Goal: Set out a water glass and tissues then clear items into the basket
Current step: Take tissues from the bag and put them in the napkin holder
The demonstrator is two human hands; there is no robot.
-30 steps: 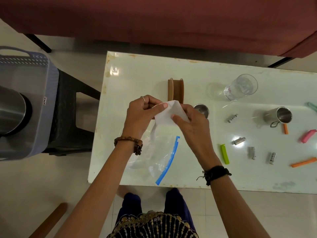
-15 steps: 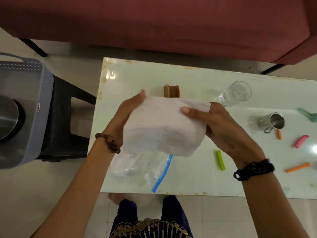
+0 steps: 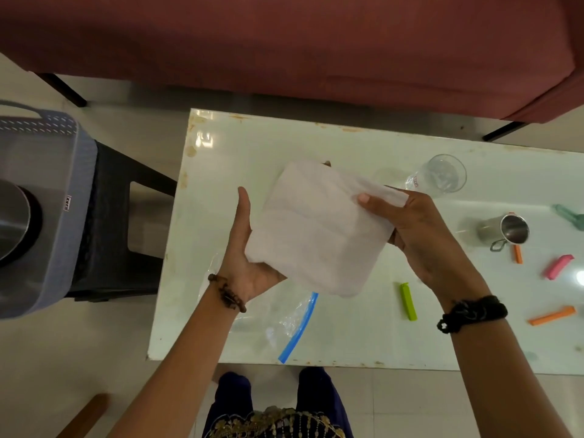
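A stack of white tissues (image 3: 316,229) is held above the white table (image 3: 347,336). My left hand (image 3: 245,248) supports its left edge, palm up with the thumb straight along the side. My right hand (image 3: 410,229) pinches its right corner between thumb and fingers. A clear water glass (image 3: 442,175) stands on the table behind my right hand. A clear zip bag with a blue seal (image 3: 294,324) lies on the table under the tissues. The grey basket (image 3: 60,191) sits on a black stool at the left with a steel pot (image 3: 12,222) inside. The tissues hide a brown holder except for a tip.
A steel mug (image 3: 505,230) stands at the right. Scattered near it are a green clip (image 3: 407,300), orange clips (image 3: 551,319), a pink clip (image 3: 559,266) and a teal clip (image 3: 568,213). A red sofa (image 3: 284,42) runs along the far side of the table.
The tissues came out of the zip bag and spread into a flat stack held in both hands. My left hand shifted under the stack's left side. The view tilted slightly.
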